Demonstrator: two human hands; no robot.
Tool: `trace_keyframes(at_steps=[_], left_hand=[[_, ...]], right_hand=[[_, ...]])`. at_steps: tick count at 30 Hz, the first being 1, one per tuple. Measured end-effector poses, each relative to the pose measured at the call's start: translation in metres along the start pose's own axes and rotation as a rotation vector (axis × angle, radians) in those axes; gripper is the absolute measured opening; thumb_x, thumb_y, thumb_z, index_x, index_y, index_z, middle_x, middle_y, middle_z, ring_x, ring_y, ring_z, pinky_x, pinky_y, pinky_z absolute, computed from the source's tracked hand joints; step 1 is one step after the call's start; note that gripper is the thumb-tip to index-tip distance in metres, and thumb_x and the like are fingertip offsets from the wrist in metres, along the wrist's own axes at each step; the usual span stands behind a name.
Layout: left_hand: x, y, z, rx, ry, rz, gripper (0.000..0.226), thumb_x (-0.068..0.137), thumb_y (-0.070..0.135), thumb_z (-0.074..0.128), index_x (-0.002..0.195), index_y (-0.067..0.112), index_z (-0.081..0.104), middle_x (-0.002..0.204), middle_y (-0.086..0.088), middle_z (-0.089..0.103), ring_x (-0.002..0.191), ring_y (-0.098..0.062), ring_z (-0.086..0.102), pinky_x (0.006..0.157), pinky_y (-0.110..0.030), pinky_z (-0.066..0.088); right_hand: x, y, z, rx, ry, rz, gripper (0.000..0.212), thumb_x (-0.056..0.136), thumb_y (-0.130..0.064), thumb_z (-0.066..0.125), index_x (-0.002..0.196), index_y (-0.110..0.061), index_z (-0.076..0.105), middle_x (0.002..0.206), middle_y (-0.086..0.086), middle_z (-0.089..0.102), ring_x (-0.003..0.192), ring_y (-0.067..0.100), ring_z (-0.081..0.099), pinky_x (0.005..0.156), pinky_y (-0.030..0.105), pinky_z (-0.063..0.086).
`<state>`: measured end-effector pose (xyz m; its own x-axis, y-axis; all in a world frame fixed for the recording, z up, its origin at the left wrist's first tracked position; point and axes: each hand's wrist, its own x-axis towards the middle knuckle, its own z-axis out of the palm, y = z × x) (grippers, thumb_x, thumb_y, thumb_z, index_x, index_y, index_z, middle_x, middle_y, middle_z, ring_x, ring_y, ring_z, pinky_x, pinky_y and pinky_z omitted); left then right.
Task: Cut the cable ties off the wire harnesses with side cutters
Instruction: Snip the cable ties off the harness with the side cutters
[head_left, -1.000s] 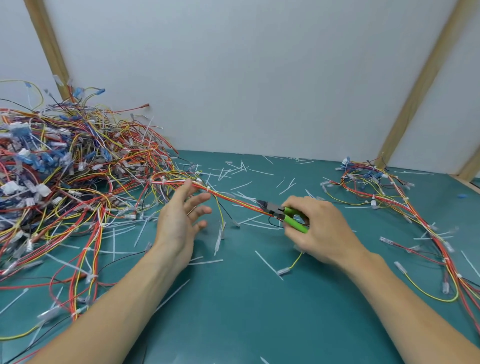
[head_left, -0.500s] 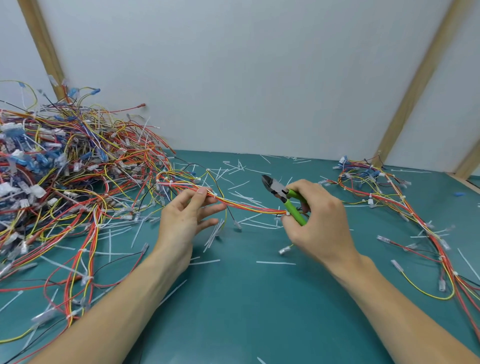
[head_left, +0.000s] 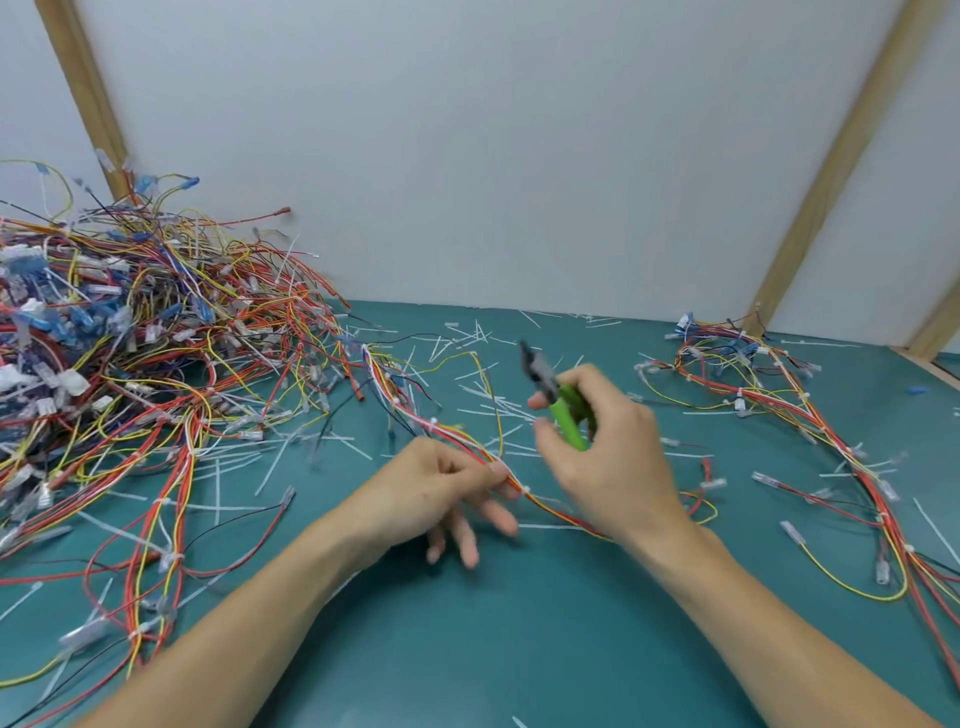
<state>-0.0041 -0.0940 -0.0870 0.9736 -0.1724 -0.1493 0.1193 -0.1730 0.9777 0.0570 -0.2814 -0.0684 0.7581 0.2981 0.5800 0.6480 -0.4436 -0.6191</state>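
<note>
Harness (head_left: 457, 436) pinched in left hand (head_left: 431, 493); right hand (head_left: 602, 452) grips green side cutters (head_left: 558, 402) above it.

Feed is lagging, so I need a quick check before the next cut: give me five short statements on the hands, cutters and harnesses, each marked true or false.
1. The right hand holds the green-handled side cutters. True.
2. The cutter tip is biting a tie on the harness. False: it points up and away, clear of the wires.
3. The left hand pinches the harness being worked. True.
4. The big harness pile lies on the right. False: it is on the left; a smaller bunch is on the right.
5. Cut tie pieces litter the green mat. True.
</note>
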Motion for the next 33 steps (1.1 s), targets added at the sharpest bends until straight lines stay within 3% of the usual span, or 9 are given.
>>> trace_keyframes(at_steps=[3,6,8,11,13,18,25,27,33], left_hand=[[-0.008,0.004,-0.009,0.004,-0.424,-0.050,0.041,0.099,0.047,0.056,0.109,0.011,0.074,0.101,-0.012,0.078,0.046,-0.012,0.065,0.035,-0.017,0.042],[-0.015,0.012,-0.024,-0.218,-0.727,0.061,0.045,0.100,0.045,0.055,0.123,0.008,0.067,0.114,-0.011,0.074,0.069,-0.015,0.074,0.048,-0.021,0.054],[-0.017,0.016,-0.029,-0.409,-0.649,0.182,0.040,0.098,0.041,0.058,0.121,0.010,0.068,0.114,-0.009,0.074,0.084,-0.018,0.074,0.060,-0.025,0.059],[-0.014,0.020,-0.029,-0.665,-0.217,0.253,0.027,0.087,0.033,0.071,0.105,0.014,0.076,0.096,-0.003,0.072,0.086,-0.016,0.071,0.067,-0.027,0.058],[-0.007,0.019,-0.030,-0.781,0.067,0.269,0.026,0.085,0.027,0.066,0.106,0.014,0.074,0.094,-0.003,0.068,0.089,-0.018,0.070,0.074,-0.029,0.058],[0.008,0.009,-0.028,-0.562,0.460,0.079,0.047,0.095,0.029,0.060,0.138,0.010,0.053,0.134,-0.006,0.060,0.125,-0.019,0.058,0.099,-0.034,0.049],[0.008,0.006,-0.028,-0.301,0.530,-0.053,0.052,0.101,0.032,0.055,0.147,0.013,0.040,0.140,-0.011,0.055,0.095,-0.024,0.075,0.069,-0.032,0.056],[0.005,0.009,-0.024,-0.232,0.487,-0.086,0.056,0.102,0.031,0.055,0.152,0.015,0.034,0.139,-0.012,0.057,0.084,-0.025,0.077,0.054,-0.029,0.054],[-0.004,0.014,-0.012,-0.173,0.194,-0.152,0.033,0.105,0.027,0.049,0.133,0.011,0.046,0.105,-0.010,0.077,0.049,-0.019,0.063,0.031,-0.019,0.033]], right_hand=[[-0.008,0.004,0.014,-0.024,-0.136,0.118,0.015,0.088,-0.026,0.074,0.095,-0.021,0.061,0.072,-0.003,0.063,0.066,0.017,0.052,0.069,0.040,0.048],[-0.006,0.007,0.016,0.027,-0.182,0.299,0.018,0.088,-0.026,0.074,0.093,-0.023,0.056,0.096,0.000,0.072,0.073,0.026,0.056,0.076,0.044,0.053],[-0.001,0.008,0.014,0.102,-0.210,0.408,0.022,0.087,-0.022,0.074,0.091,-0.026,0.053,0.114,0.006,0.072,0.077,0.029,0.058,0.083,0.047,0.053],[0.006,0.008,0.009,0.239,-0.292,0.509,0.021,0.088,-0.015,0.077,0.092,-0.024,0.059,0.123,0.016,0.070,0.087,0.035,0.062,0.095,0.050,0.051],[0.007,0.009,0.007,0.309,-0.375,0.527,0.016,0.088,-0.013,0.077,0.092,-0.022,0.064,0.121,0.009,0.073,0.082,0.019,0.060,0.093,0.042,0.051],[-0.001,0.008,0.013,0.346,-0.398,0.481,0.018,0.091,-0.011,0.074,0.085,-0.026,0.066,0.107,-0.003,0.078,0.087,0.008,0.067,0.080,0.018,0.049],[-0.011,0.001,0.022,0.084,-0.351,0.353,0.013,0.089,-0.017,0.070,0.090,-0.021,0.058,0.094,-0.007,0.072,0.086,0.022,0.062,0.083,0.038,0.051],[-0.014,0.000,0.023,0.037,-0.312,0.324,0.012,0.088,-0.018,0.069,0.090,-0.022,0.057,0.081,-0.006,0.065,0.078,0.023,0.056,0.077,0.041,0.050],[-0.010,0.000,0.019,-0.084,-0.145,0.253,0.009,0.086,-0.024,0.063,0.092,-0.027,0.057,0.097,-0.013,0.074,0.071,0.023,0.059,0.072,0.043,0.053]])
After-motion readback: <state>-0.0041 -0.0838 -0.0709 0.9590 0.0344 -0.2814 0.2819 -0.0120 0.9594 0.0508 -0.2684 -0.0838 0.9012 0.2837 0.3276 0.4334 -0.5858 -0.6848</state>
